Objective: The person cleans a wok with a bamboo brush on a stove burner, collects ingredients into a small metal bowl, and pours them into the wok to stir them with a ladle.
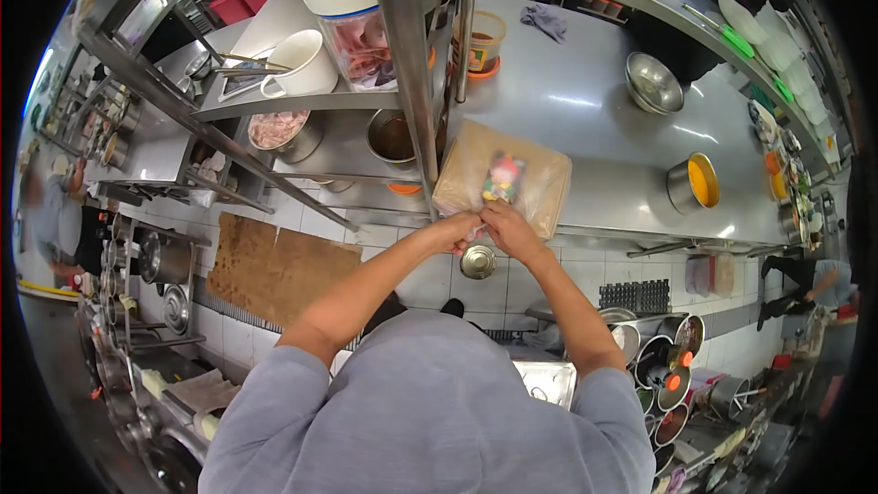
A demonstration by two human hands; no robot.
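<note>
1. Head view: your left hand and your right hand meet side by side in front of you, at the near edge of a clear plastic bag.
2. The fingers of both your hands are drawn together, clamped on the bunched near edge of that bag; the exact grip of each finger is too small to make out.
3. The bag lies over a flat brown package at the near left corner of the metal tabletop, just beside an upright metal post. A red, yellow and green print shows on it, too blurred to read.
4. Farther along the tabletop, to your right, stand a metal bowl and, nearer you, a metal pot with orange-yellow contents.
5. Toward the far side lies a crumpled grey-purple cloth, with a plastic tub to its left.
6. On the rack to your left, a white jug stands above a bowl of pale pink pieces and a pot of dark liquid.
7. A brown cardboard sheet lies on the tiled floor to your left.
</note>
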